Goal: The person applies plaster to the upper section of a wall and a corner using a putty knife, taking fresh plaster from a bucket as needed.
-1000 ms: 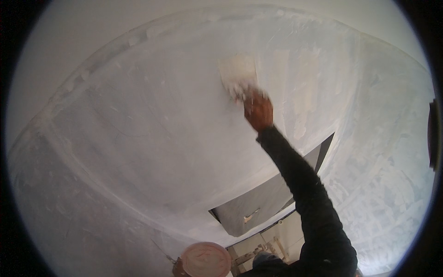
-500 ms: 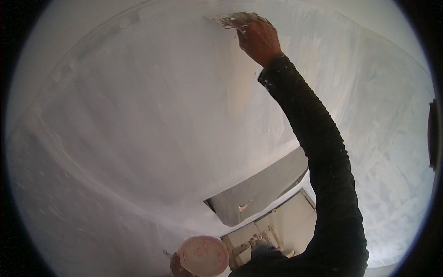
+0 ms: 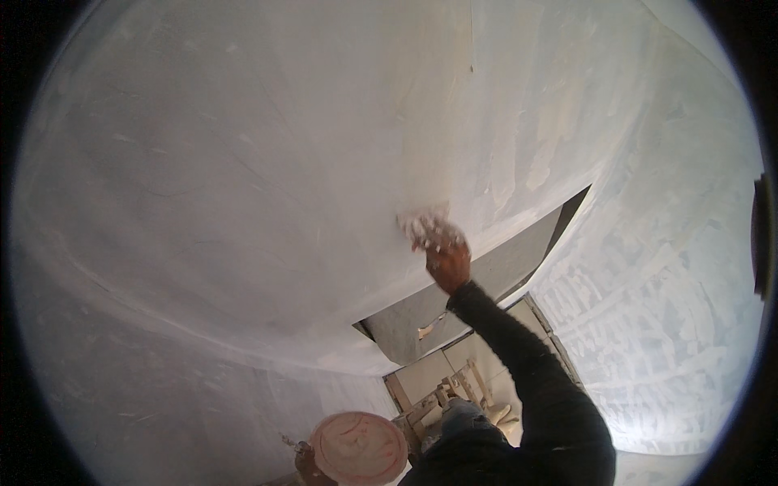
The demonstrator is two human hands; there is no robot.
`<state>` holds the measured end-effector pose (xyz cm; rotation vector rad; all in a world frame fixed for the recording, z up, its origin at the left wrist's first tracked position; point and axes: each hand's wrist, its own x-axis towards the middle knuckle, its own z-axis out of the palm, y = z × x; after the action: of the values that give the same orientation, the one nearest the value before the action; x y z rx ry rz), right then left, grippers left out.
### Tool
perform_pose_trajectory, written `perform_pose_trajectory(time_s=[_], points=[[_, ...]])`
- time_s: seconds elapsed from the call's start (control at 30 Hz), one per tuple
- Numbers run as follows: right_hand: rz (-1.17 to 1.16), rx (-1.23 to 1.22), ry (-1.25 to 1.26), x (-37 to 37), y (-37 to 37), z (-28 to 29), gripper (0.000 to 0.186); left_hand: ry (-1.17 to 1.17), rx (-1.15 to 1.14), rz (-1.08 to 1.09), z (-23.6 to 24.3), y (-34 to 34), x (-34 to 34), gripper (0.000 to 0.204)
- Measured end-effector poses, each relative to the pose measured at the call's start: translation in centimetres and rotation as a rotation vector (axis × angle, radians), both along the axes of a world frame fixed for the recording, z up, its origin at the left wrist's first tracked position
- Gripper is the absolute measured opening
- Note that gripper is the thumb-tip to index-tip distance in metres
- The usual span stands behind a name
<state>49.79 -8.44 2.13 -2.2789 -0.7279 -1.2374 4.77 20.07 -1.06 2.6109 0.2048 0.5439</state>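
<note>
From where I'm standing, the person's right hand is reaching out ahead, its fingers closing around a paste-smeared putty knife. The blade is lying against the large pale plastered wall, though blur is hiding how firmly. The left hand is sitting low and near, just beside a round pinkish tub showing pale paste on top; shadow is covering its fingers, so I can't tell how far they are curling or whether they are bearing the tub.

For a good stroke, I'd be keeping the blade nearly flat, leaning evenly across its width, and overlapping the cream streaks to the right.

As for edges, a long grey opening is cutting into the wall near the knuckles, so the blade wants easing there lest it catch. Open wall is spreading to the left and far side, giving the arm generous room. Nearer, wooden pieces are cluttering the floor beyond the tub, on its right.
</note>
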Motion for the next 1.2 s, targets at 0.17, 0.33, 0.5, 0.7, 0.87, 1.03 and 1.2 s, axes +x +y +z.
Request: perform_pose_trajectory(time_s=[0.17, 0.33, 0.5, 0.7, 0.87, 1.03, 1.2], points=[[0.016, 0.022, 0.241, -3.9, 2.0, -5.8, 0.050, -0.025, -0.020, 0.089, -3.5, 2.1, -1.9, 0.038], [-0.048, 0.200, -0.140, 0.8, -3.3, 11.4, 0.043, -0.089, -0.175, 0.059, -1.8, 0.5, -0.5, 0.036], [-0.129, 0.161, -0.637, 6.9, -8.7, 32.7, 0.025, -0.078, -0.188, 0.039, -2.9, 1.8, -0.5, 0.038], [-0.201, -0.024, -0.435, 6.9, -8.4, 32.0, 0.033, 0.039, 0.001, 0.022, -2.3, 1.9, -1.5, 0.040], [-0.098, 0.063, -0.210, 4.4, -6.9, 11.3, 0.038, 0.017, 0.148, -0.022, -2.1, 1.0, -1.1, 0.043], [0.021, 0.204, 0.224, -4.6, 4.4, -3.3, 0.037, -0.012, -0.153, 0.047, -2.4, 1.0, -2.1, 0.049], [0.174, 0.359, 0.078, -6.1, 5.6, 8.8, 0.034, 0.025, 0.085, 0.026, -1.3, 1.5, -2.2, 0.048]])
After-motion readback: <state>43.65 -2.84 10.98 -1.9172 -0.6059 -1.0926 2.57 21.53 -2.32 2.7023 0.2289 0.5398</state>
